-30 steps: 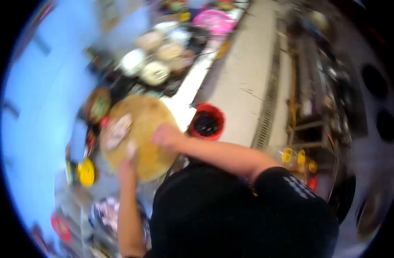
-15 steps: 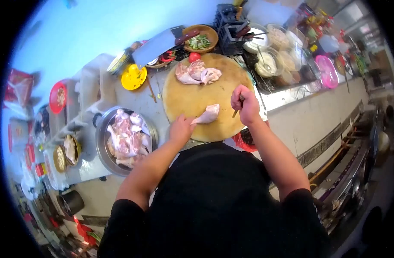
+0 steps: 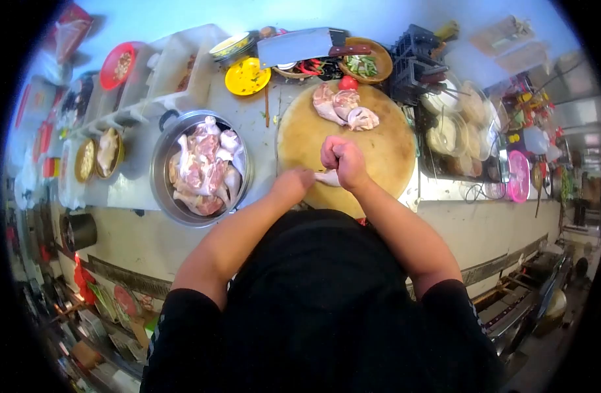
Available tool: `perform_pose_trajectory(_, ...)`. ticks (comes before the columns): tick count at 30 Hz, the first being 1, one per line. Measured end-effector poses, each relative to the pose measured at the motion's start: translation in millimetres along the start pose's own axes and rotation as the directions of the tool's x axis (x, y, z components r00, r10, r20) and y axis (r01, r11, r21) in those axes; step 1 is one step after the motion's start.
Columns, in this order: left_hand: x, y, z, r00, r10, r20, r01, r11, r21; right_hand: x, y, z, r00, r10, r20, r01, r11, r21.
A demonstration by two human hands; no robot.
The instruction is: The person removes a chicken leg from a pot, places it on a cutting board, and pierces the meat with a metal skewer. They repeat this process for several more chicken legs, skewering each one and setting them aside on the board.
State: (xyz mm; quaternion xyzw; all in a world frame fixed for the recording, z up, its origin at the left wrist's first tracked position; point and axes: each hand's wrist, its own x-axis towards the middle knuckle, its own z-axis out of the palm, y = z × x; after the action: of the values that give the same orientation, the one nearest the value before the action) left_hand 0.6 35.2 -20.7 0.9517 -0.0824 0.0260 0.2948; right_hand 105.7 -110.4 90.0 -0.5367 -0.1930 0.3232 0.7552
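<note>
1. metal pot [image 3: 157, 190] holding raw chicken legs [image 3: 205, 171].
2. left hand [image 3: 292, 186], fingers closed on the thin end of the drumstick [image 3: 327, 177].
3. drumstick, partly hidden on the round board [image 3: 393, 144].
4. right hand [image 3: 343, 161], fisted above; contents unclear.

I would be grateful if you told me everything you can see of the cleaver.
The cleaver has a broad, roughly rectangular grey blade, metallic-looking with a bluish sheen, and a short reddish-brown handle that looks like wood. It lies broadside to the view beyond the round chopping board, blade to the left, handle to the right. The handle overlaps the rim of the brown bowl; what supports the blade is unclear. Neither the left hand nor the right hand touches it.
</note>
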Motion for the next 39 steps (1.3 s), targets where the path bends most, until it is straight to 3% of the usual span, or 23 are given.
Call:
perform_pose_trajectory(4,-1,11,-4,0.995,-0.1,-0.001,0.1,0.995,-0.021,1,10,0,0.997,0.071,0.028,-0.07,0.997,-0.021)
perform_pose_trajectory(6,-1,10,1,0.991,-0.132,0.005,0.132,0.991,-0.023,-1,8,3,1.0,0.009,0.022,-0.007,0.997,-0.071)
perform_pose_trajectory(10,0,11,9,0.983,-0.185,-0.014,0.184,0.981,-0.055,-2,9,-1,0.999,0.045,0.027,-0.044,0.997,-0.058)
perform_pose_trajectory(15,-3,9,9,0.987,-0.154,-0.048,0.149,0.985,-0.086,-5,2,6,0.998,0.058,0.012,-0.053,0.966,-0.252)
perform_pose_trajectory(20,-1,14,7,0.984,-0.157,-0.084,0.149,0.985,-0.091,-3,14,-2,1.0,0.029,0.011,-0.026,0.978,-0.206)
perform_pose_trajectory(25,9,21,-4,0.962,-0.239,0.131,0.241,0.971,0.005,2,35,-19,0.999,0.003,-0.037,-0.011,0.978,-0.206)
perform_pose_trajectory(27,10,19,-3,0.964,-0.24,0.118,0.241,0.971,0.011,7,33,-21,0.993,0.1,-0.056,-0.101,0.995,-0.015)
perform_pose_trajectory(28,9,18,-1,0.963,-0.246,0.111,0.246,0.969,0.014,5,31,-19,0.994,0.096,-0.057,-0.098,0.995,-0.015)
perform_pose_trajectory(30,4,8,7,0.982,-0.172,0.08,0.174,0.985,-0.014,-6,26,-13,0.988,-0.114,0.103,0.148,0.887,-0.436)
perform_pose_trajectory(31,3,6,8,0.994,-0.102,0.046,0.104,0.994,-0.039,-8,26,-13,0.988,-0.11,0.107,0.146,0.887,-0.438)
perform_pose_trajectory(34,1,6,9,0.993,-0.113,0.024,0.113,0.993,-0.023,-12,29,-15,0.992,0.003,0.126,0.043,0.931,-0.361)
perform_pose_trajectory(39,6,14,1,0.991,-0.117,0.058,0.114,0.992,0.051,-16,26,-18,0.999,-0.001,-0.048,-0.013,0.958,-0.288)
